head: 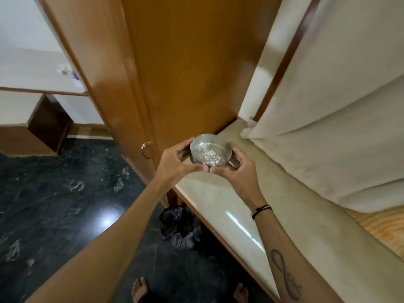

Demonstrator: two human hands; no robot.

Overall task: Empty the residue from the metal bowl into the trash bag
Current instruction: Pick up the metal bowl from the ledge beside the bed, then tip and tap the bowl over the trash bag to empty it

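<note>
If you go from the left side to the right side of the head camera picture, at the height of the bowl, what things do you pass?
Dark floor → ring handle on the wooden door → left hand → metal bowl → right hand → pale counter → cream curtain.

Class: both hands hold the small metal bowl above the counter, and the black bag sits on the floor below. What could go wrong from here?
1. The round metal bowl with white residue is over the pale stone counter, not the crumpled black trash bag; tipping now would likely spill there.
2. The bag's mouth looks slumped, so crumbs may hit the dark floor.
3. Left hand and right hand grip only the rim; it could slip.
</note>
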